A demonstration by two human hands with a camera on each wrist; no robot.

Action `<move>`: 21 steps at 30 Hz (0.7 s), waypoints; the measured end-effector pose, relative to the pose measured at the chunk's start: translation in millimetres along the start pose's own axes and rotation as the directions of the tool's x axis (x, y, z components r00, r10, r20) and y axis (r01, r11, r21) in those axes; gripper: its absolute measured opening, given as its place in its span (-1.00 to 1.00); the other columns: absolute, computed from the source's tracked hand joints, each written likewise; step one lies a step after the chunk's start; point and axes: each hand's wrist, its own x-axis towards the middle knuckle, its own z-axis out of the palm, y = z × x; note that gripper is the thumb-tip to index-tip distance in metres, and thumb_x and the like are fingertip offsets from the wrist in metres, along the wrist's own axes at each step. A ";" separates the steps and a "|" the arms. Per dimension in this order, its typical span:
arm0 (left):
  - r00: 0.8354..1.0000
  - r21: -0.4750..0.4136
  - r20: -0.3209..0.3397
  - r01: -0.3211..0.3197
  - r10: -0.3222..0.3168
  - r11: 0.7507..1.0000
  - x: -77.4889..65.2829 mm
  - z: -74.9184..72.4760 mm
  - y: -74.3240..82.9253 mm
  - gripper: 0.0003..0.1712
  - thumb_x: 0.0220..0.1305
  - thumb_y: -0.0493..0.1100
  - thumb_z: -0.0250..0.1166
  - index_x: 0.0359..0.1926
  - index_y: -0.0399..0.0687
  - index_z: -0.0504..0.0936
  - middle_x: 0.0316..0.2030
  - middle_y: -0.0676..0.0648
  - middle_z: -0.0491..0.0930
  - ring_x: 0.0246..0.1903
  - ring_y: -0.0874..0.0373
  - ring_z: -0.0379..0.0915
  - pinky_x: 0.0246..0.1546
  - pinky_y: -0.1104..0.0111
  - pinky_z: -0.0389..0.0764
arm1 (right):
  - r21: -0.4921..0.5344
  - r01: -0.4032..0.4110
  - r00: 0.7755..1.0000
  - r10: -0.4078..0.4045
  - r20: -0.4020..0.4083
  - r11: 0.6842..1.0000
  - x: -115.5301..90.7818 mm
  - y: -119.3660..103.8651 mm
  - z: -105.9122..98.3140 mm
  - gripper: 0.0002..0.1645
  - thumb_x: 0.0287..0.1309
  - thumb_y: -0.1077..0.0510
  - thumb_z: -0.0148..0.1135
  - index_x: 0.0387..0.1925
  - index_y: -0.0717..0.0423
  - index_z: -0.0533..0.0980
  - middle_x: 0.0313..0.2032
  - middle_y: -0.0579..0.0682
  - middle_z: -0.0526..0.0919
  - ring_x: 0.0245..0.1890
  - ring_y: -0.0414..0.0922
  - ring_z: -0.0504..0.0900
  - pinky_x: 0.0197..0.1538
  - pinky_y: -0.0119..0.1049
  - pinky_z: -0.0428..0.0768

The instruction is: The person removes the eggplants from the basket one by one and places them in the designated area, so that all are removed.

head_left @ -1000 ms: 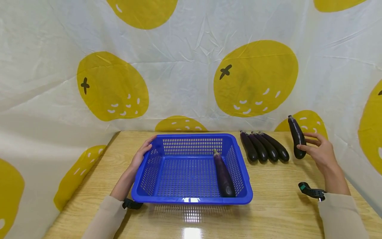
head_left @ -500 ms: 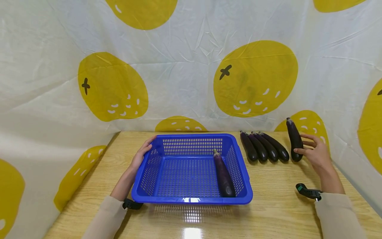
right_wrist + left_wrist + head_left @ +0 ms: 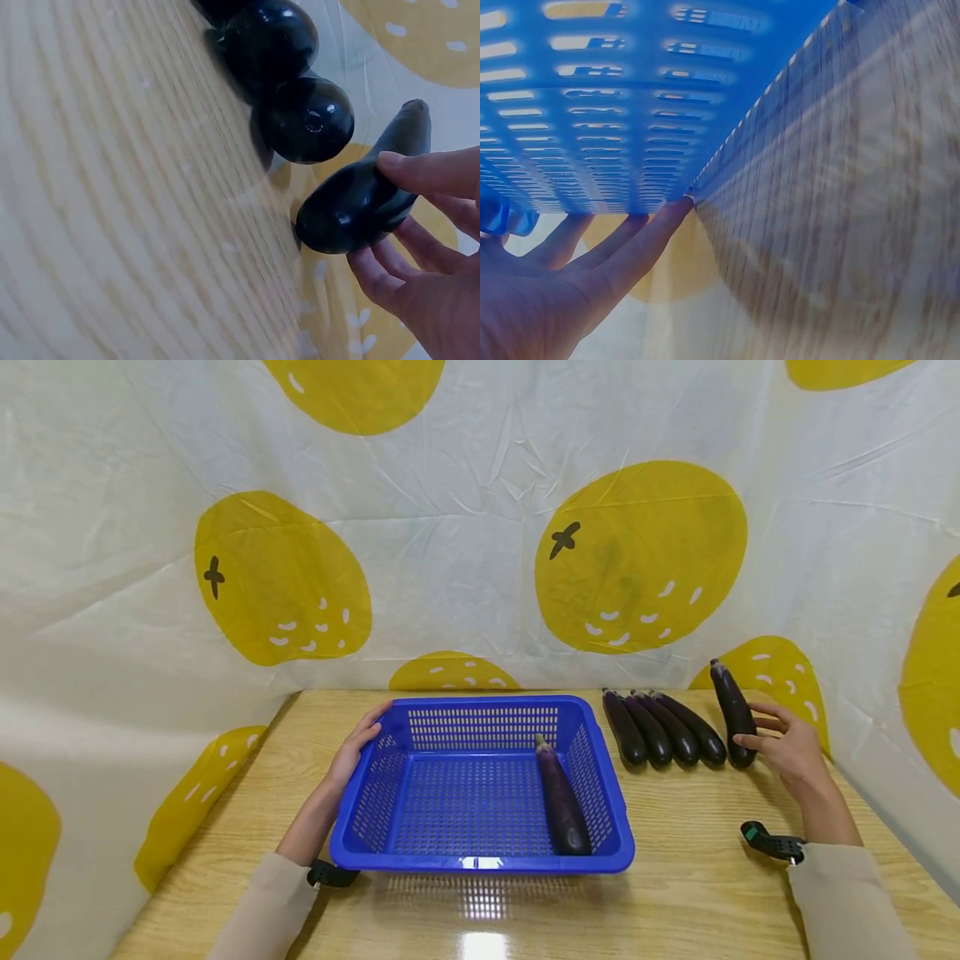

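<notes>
In the head view, a blue perforated plastic basket [image 3: 487, 863] stands mid-table. My left hand [image 3: 351, 756] holds its back left corner, thumb at the rim and fingers along the outside of the wall [image 3: 622, 112]. Inside, a dark purple eggplant [image 3: 564, 806] lies along the right wall. Off to the right, my right hand [image 3: 791, 750] pinches another eggplant [image 3: 732, 706] between thumb and fingers, stem end tipped up and away. In the right wrist view, the held eggplant's [image 3: 349, 206] round end is close to the tabletop, beside the row.
Several eggplants [image 3: 663, 731] lie side by side on the wooden table [image 3: 697, 860], between basket and right hand. Behind the table hangs a white cloth [image 3: 465, 593] printed with yellow fruit. Black straps [image 3: 772, 843] with cameras circle the wrists.
My right hand has carried its eggplant left and lower, toward the right end of the row. The left hand and basket keep their place.
</notes>
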 end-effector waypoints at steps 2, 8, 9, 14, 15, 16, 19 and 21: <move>1.000 0.004 -0.002 -0.005 0.005 1.000 0.1 -0.2 -0.4 -0.37 0.69 -0.10 -0.29 0.67 0.02 -0.09 0.65 -0.13 -0.11 0.60 -0.08 -0.16 0.26 0.52 0.37 | -0.017 0.002 1.000 -0.002 -0.007 1.000 -0.2 0.4 1.1 -0.15 0.33 0.09 0.38 0.54 0.14 0.24 0.21 0.29 0.40 -0.22 -0.51 0.38 -0.23 -0.58 0.55; 1.000 0.006 -0.005 -0.003 0.003 1.000 0.0 -0.7 -0.9 -0.36 0.69 -0.09 -0.29 0.67 0.02 -0.09 0.66 -0.11 -0.12 0.59 -0.06 -0.16 0.27 0.52 0.35 | -0.012 -0.019 0.999 0.018 -0.043 1.000 0.3 4.9 1.9 -0.24 0.33 0.06 0.38 0.42 0.25 0.32 0.11 0.07 0.48 -0.23 -0.54 0.38 -0.25 -0.58 0.57; 1.000 0.005 -0.005 -0.004 0.004 1.000 0.1 -0.7 -1.0 -0.36 0.69 -0.09 -0.29 0.67 0.02 -0.09 0.66 -0.12 -0.12 0.59 -0.06 -0.16 0.27 0.52 0.35 | -0.012 -0.021 0.998 0.021 -0.051 1.000 0.5 5.5 2.1 -0.26 0.32 0.05 0.39 0.40 0.25 0.34 0.08 -0.02 0.49 -0.24 -0.54 0.38 -0.25 -0.59 0.57; 1.000 0.002 -0.002 -0.003 0.003 1.000 -0.3 -0.7 -1.2 -0.36 0.69 -0.09 -0.30 0.67 0.03 -0.10 0.66 -0.12 -0.12 0.59 -0.08 -0.16 0.26 0.51 0.37 | -0.027 -0.038 0.997 0.037 -0.065 0.999 1.3 6.2 5.0 -0.27 0.31 0.02 0.40 0.35 0.31 0.38 0.09 0.03 0.51 -0.19 -0.50 0.33 -0.25 -0.66 0.51; 1.000 0.001 -0.002 -0.003 0.003 1.000 -0.4 -0.6 -1.2 -0.36 0.69 -0.08 -0.29 0.67 0.03 -0.10 0.66 -0.12 -0.12 0.59 -0.08 -0.16 0.26 0.51 0.37 | -0.032 -0.042 0.997 0.040 -0.065 0.999 1.5 5.9 5.6 -0.27 0.31 0.01 0.39 0.34 0.32 0.38 0.10 0.08 0.50 -0.18 -0.49 0.33 -0.25 -0.66 0.49; 1.000 0.002 0.000 -0.002 0.002 1.000 -0.7 -0.4 -1.0 -0.36 0.69 -0.08 -0.29 0.67 0.03 -0.10 0.66 -0.12 -0.12 0.60 -0.08 -0.16 0.26 0.51 0.38 | -0.033 -0.047 0.997 0.045 -0.063 0.998 1.5 5.5 6.2 -0.27 0.32 0.01 0.39 0.35 0.32 0.38 0.12 0.10 0.50 -0.18 -0.49 0.32 -0.25 -0.67 0.49; 1.000 0.000 0.003 -0.001 0.001 1.000 -0.9 0.2 -0.6 -0.37 0.70 -0.07 -0.29 0.67 0.04 -0.09 0.66 -0.12 -0.12 0.60 -0.08 -0.16 0.26 0.50 0.39 | -0.048 -0.044 0.997 0.040 -0.067 0.998 1.2 4.3 7.5 -0.26 0.33 0.01 0.38 0.36 0.34 0.38 0.08 0.04 0.52 -0.20 -0.53 0.33 -0.26 -0.66 0.49; 1.000 -0.001 0.005 -0.002 0.002 1.000 -0.7 0.4 -0.4 -0.37 0.70 -0.07 -0.29 0.67 0.04 -0.09 0.65 -0.12 -0.12 0.59 -0.08 -0.15 0.27 0.50 0.39 | -0.060 -0.029 0.997 0.025 -0.071 0.998 1.1 3.6 8.5 -0.25 0.33 0.02 0.37 0.36 0.38 0.38 0.07 0.01 0.54 -0.23 -0.57 0.32 -0.27 -0.67 0.48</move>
